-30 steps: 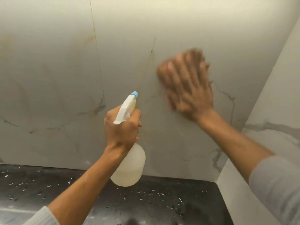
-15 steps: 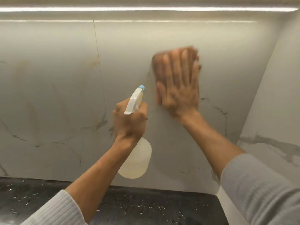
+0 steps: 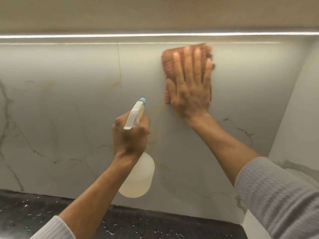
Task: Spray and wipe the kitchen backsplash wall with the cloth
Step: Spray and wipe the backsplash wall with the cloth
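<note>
The backsplash wall (image 3: 72,104) is pale marble-look tile with grey veins. My right hand (image 3: 191,83) lies flat with fingers spread, pressing an orange-brown cloth (image 3: 168,66) against the wall's upper part, just under the light strip. The cloth shows around the fingers and is blurred. My left hand (image 3: 129,137) grips the neck of a translucent spray bottle (image 3: 139,178) with a white trigger head and a blue nozzle pointing at the wall, lower and to the left of the cloth.
A bright light strip (image 3: 155,35) runs under the upper cabinet. A black speckled countertop (image 3: 43,211) lies along the bottom. A white marble-look side wall (image 3: 300,118) closes the corner on the right.
My right hand has slid the cloth up the wall toward the light strip. The view has tilted upward. My left hand still holds the bottle in about the same pose.
</note>
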